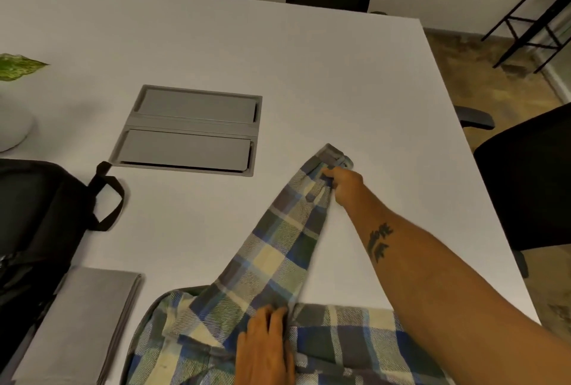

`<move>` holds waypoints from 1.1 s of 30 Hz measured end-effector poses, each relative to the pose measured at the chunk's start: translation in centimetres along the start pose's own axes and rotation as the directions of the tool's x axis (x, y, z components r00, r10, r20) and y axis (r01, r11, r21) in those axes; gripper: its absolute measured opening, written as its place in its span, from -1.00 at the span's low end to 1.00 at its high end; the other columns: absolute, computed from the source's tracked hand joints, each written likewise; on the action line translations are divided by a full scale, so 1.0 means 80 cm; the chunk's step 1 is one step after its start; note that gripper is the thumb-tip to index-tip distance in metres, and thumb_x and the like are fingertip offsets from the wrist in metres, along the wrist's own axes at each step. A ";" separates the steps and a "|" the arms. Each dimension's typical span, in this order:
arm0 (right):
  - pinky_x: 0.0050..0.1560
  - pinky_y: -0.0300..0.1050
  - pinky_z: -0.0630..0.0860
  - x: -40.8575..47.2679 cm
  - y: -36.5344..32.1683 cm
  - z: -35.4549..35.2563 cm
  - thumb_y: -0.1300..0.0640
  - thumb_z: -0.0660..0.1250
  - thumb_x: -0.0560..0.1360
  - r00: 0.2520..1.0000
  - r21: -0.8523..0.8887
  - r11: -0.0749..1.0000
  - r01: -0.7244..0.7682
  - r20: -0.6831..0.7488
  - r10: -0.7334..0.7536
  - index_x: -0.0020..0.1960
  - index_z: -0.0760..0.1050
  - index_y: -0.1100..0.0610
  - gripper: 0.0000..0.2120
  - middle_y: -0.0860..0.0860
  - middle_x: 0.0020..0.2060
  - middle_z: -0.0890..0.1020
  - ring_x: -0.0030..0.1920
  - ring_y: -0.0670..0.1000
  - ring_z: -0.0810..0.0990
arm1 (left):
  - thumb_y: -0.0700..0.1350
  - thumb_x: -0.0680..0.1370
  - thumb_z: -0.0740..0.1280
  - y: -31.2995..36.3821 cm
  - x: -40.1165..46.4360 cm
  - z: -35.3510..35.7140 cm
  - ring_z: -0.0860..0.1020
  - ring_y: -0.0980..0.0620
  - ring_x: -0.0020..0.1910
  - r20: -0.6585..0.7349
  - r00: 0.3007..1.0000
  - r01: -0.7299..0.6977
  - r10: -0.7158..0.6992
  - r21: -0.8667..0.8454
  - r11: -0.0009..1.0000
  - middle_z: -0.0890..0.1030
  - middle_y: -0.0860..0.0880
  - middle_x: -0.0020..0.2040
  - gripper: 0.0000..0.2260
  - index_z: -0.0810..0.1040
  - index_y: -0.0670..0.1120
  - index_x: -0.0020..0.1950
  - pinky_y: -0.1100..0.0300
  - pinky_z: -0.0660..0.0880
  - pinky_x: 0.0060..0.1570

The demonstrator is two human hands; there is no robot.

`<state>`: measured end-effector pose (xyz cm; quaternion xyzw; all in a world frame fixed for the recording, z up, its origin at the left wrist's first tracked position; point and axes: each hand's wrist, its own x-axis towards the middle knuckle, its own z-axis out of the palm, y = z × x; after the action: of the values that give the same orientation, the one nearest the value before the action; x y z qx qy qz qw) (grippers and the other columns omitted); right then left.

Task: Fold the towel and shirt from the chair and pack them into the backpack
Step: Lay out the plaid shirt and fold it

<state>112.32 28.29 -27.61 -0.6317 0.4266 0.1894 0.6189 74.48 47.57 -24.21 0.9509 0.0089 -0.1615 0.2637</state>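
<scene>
A blue, green and cream plaid shirt point(278, 264) lies on the white table point(309, 69) at the near edge, one sleeve stretched out away from me. My right hand point(344, 183) pinches that sleeve near its cuff. My left hand point(265, 344) presses flat on the shirt where the sleeve joins the body. A folded grey towel point(83, 323) lies flat at the near left. The black backpack point(37, 220) sits at the left edge, its carry handle lying on the table.
A grey cable hatch point(188, 131) with two lids is set into the table's middle. A plant leaf point(18, 66) and a white pot point(12, 131) are at the far left. A black office chair point(525, 177) stands to the right; dark chairs line the far side.
</scene>
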 end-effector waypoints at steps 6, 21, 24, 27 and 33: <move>-0.16 0.16 0.69 -0.009 -0.003 -0.027 0.31 0.49 0.46 0.998 0.179 0.982 -0.052 0.047 0.044 0.20 0.61 0.23 -0.68 0.18 0.06 0.72 -0.02 0.19 0.73 | 0.24 0.26 0.26 -0.008 -0.015 -0.010 0.65 0.03 -0.03 0.025 0.999 -0.032 0.030 0.070 0.997 0.59 0.06 0.22 -0.44 0.60 0.16 0.23 0.10 0.58 -0.24; -0.25 0.10 0.72 -0.236 0.074 -0.288 0.41 0.46 0.53 0.918 0.079 0.936 0.342 -0.240 -0.315 0.27 0.58 0.23 -0.66 0.19 0.08 0.70 -0.02 0.16 0.72 | -0.10 0.48 0.10 -0.021 -0.052 -0.010 0.33 -0.13 0.50 0.101 0.970 -0.239 0.219 0.275 0.931 0.52 -0.14 0.50 -0.43 0.58 -0.09 0.45 -0.12 -0.04 0.53; -0.17 0.15 0.73 -0.272 0.117 -0.339 0.38 0.45 0.55 0.907 0.137 0.928 0.347 -0.300 -0.295 0.35 0.52 0.20 -0.61 0.17 0.14 0.68 0.05 0.20 0.71 | -0.02 0.72 -0.08 -0.030 -0.056 0.002 0.29 -0.13 0.53 0.086 0.944 -0.331 0.320 0.303 0.894 0.46 -0.17 0.53 -0.49 0.47 -0.14 0.52 -0.17 -0.03 0.54; -0.07 0.24 0.72 -0.289 0.167 -0.371 0.32 0.48 0.54 0.901 0.198 0.922 0.332 -0.357 -0.248 0.44 0.46 0.13 -0.49 0.14 0.22 0.67 0.09 0.21 0.71 | -0.07 0.74 -0.27 -0.040 -0.063 0.014 0.34 -0.22 0.56 -0.004 0.914 -0.385 0.406 0.314 0.868 0.40 -0.21 0.56 -0.46 0.26 -0.18 0.60 -0.21 0.01 0.55; -0.18 0.19 0.73 -0.327 0.254 -0.407 0.38 0.45 0.54 0.892 0.305 0.901 0.307 -0.423 -0.160 0.41 0.42 0.14 -0.51 0.14 0.14 0.68 0.06 0.21 0.71 | -0.29 0.57 -0.06 -0.070 -0.079 0.039 0.42 -0.25 0.52 0.031 0.866 -0.479 0.500 0.339 0.810 0.35 -0.24 0.59 -0.38 0.05 -0.21 0.67 -0.12 -0.06 0.60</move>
<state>72.39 8.19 -14.85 -0.5781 0.4876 -0.0988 0.6467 67.00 51.25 -27.53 0.9560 -0.2560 -0.0590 0.1303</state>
